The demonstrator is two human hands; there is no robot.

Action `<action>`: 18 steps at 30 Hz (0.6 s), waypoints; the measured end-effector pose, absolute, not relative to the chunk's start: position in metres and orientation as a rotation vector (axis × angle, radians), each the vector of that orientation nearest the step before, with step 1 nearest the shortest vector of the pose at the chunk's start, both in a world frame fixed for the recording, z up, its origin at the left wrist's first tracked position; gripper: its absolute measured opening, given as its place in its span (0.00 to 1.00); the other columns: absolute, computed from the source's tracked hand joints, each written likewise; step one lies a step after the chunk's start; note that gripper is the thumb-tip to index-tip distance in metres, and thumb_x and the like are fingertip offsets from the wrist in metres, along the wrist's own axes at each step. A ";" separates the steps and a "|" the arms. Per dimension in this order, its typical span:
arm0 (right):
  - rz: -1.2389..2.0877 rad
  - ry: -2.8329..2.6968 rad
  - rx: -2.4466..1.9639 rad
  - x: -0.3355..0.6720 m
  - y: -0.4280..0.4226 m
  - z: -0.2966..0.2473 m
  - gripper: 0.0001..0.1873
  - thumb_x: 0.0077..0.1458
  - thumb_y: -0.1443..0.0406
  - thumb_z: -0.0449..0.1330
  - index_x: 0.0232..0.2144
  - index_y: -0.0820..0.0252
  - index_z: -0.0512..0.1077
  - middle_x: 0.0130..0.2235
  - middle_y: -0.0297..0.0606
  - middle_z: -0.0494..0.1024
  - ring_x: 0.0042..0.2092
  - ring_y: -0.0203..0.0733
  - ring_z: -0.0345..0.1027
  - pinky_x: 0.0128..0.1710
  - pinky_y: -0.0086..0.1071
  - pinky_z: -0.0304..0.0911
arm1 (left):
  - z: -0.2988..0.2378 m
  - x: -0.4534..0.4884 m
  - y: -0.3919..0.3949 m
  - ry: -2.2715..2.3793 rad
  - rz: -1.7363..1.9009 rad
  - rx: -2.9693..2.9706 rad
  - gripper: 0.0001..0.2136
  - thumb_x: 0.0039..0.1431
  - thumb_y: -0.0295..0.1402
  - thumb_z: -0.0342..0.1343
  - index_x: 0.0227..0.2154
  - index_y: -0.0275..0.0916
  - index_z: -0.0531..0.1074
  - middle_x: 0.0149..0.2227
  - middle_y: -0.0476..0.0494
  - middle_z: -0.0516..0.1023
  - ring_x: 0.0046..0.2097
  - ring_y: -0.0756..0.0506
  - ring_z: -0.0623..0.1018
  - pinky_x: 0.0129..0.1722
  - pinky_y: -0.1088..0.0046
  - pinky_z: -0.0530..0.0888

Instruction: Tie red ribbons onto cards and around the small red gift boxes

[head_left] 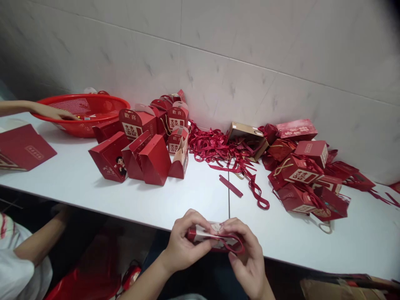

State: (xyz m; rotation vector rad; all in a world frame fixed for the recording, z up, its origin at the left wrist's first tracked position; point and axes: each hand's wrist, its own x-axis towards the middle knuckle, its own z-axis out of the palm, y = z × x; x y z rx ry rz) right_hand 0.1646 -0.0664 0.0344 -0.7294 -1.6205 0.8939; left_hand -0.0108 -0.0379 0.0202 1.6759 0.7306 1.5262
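Observation:
Both my hands meet at the near edge of the white table (187, 196). My left hand (184, 241) grips the left end of a small flattened red and white gift box (203, 234). My right hand (248, 254) pinches the box's right end, where a dark red ribbon (236, 246) loops round it. The fingers of both hands are curled closed on the box. The box hangs just in front of the table edge, above my lap.
Folded red gift boxes (140, 154) stand at centre left, a heap of loose red ribbons (218, 148) in the middle, finished ribboned boxes (306, 175) at right. Another person's hand (53, 111) reaches into a red plastic basket (103, 102) far left. A red card folder (23, 148) lies at the left edge.

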 end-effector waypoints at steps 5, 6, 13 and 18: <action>0.871 -1.631 -0.759 0.162 -0.065 0.031 0.23 0.49 0.72 0.59 0.47 0.52 0.63 0.40 0.40 0.67 0.43 0.46 0.64 0.41 0.40 0.66 | 0.043 -0.020 -0.034 0.776 1.234 1.785 0.18 0.49 0.23 0.64 0.45 0.42 0.76 0.34 0.44 0.78 0.36 0.45 0.78 0.38 0.69 0.74; 0.867 -1.631 -0.765 0.161 -0.065 0.031 0.22 0.48 0.73 0.60 0.46 0.52 0.62 0.39 0.39 0.67 0.42 0.45 0.64 0.41 0.39 0.66 | 0.047 -0.020 -0.033 0.780 1.187 1.826 0.17 0.50 0.23 0.63 0.45 0.42 0.77 0.35 0.43 0.78 0.38 0.45 0.78 0.40 0.68 0.74; 0.865 -1.569 -0.822 0.158 -0.062 0.031 0.13 0.54 0.72 0.58 0.40 0.54 0.62 0.36 0.37 0.67 0.37 0.41 0.66 0.31 0.31 0.65 | 0.061 -0.018 -0.034 0.827 1.058 1.845 0.11 0.54 0.24 0.59 0.39 0.42 0.80 0.36 0.42 0.80 0.38 0.44 0.78 0.39 0.68 0.73; 0.848 -1.529 -0.841 0.155 -0.062 0.030 0.09 0.55 0.69 0.59 0.38 0.54 0.64 0.34 0.35 0.68 0.34 0.39 0.67 0.33 0.32 0.66 | 0.056 -0.015 -0.035 0.837 1.124 1.788 0.06 0.53 0.25 0.60 0.34 0.39 0.79 0.33 0.43 0.79 0.36 0.45 0.78 0.37 0.70 0.72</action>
